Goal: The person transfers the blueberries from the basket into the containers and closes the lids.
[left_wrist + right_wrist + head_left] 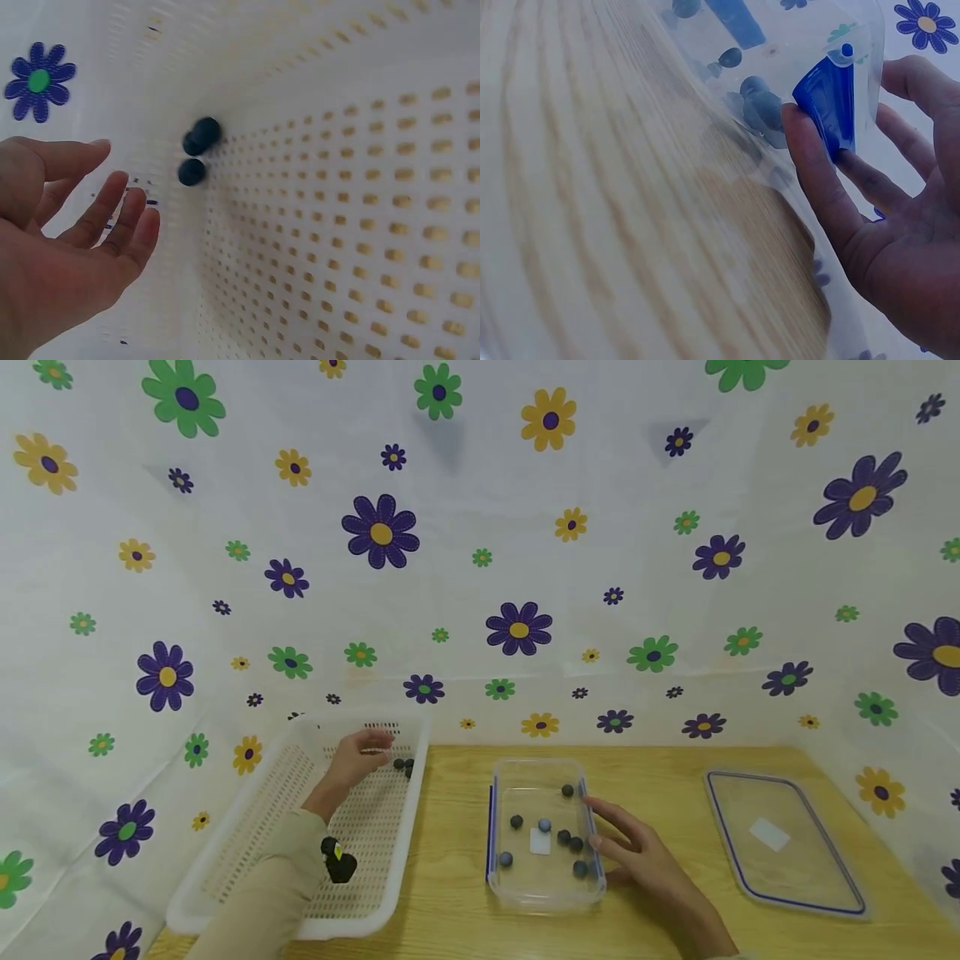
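Observation:
My left hand (356, 765) hovers inside the white perforated basket (417, 793), its fingers loosely bent with nothing between them. Beside its fingertips, a few dark blueberries (192, 172) lie against the basket's far right corner. My right hand (647, 858) rests against the right side of a clear plastic container (545, 900), fingers extended. In the right wrist view, its fingers touch around a blue clip flap (832, 105) on that side. Several blueberries (544, 825) are spread over the container floor, around a white label (540, 842).
A clear lid (787, 852) with a blue seal lies to the right on the wooden table (450, 860). Next to my left sleeve is a black object (341, 867) with a yellow mark. A flower-printed sheet (480, 593) hangs behind and at both sides.

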`<state>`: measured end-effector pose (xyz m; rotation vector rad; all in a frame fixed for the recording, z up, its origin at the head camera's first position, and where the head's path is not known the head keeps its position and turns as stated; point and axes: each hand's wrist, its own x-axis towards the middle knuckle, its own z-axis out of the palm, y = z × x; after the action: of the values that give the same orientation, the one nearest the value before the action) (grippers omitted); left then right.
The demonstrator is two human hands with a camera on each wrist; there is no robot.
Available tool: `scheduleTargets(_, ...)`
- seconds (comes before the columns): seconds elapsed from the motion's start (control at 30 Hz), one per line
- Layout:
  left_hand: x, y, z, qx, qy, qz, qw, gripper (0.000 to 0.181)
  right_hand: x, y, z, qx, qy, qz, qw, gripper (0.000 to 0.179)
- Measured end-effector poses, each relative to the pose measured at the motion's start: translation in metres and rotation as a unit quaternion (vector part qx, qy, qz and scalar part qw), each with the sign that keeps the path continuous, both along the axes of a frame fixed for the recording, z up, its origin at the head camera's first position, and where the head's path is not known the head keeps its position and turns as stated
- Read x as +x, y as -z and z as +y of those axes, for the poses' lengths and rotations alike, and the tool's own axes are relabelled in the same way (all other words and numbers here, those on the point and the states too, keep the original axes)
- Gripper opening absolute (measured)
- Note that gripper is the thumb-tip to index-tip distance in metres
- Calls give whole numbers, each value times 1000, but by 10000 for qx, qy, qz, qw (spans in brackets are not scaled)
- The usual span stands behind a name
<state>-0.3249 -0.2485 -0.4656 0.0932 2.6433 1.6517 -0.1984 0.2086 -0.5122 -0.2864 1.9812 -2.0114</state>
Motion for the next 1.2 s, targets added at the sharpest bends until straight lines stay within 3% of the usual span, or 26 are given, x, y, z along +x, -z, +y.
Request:
scheduleTargets(0.17,-7,16,2,-298,101,-118,9994,32,1,1,1,26,147,-158,9998,63)
scheduleTargets(0.33,-8,28,4,-287,-148,-204,9993,28,1,0,-1,31,67,-122,9999,63)
scheduleTargets(0.5,-9,33,10,-323,-264,-192,9989,29,2,-2,1,12,-23,-45,10000,64)
scheduleTargets(0.7,-12,35,13,-663,-351,-178,9970,22,2,-1,1,31,10,-56,10000,64)
scheduleTargets(0.87,-12,34,5,-643,-161,-199,9976,21,3,0,-1,55,28,-35,10000,64)
scheduleTargets(0.97,-10,30,-2,-358,-66,-412,9985,24,3,-1,-2,79,62,-27,9999,64)
scheduleTargets(1.07,-8,23,-4,-24,-227,-722,9971,25,2,-2,-3,80,84,-26,9999,64)
scheduleTargets(1.2,-5,8,1,413,-433,-882,9943,23,3,-2,-2,43,117,-60,9999,64)
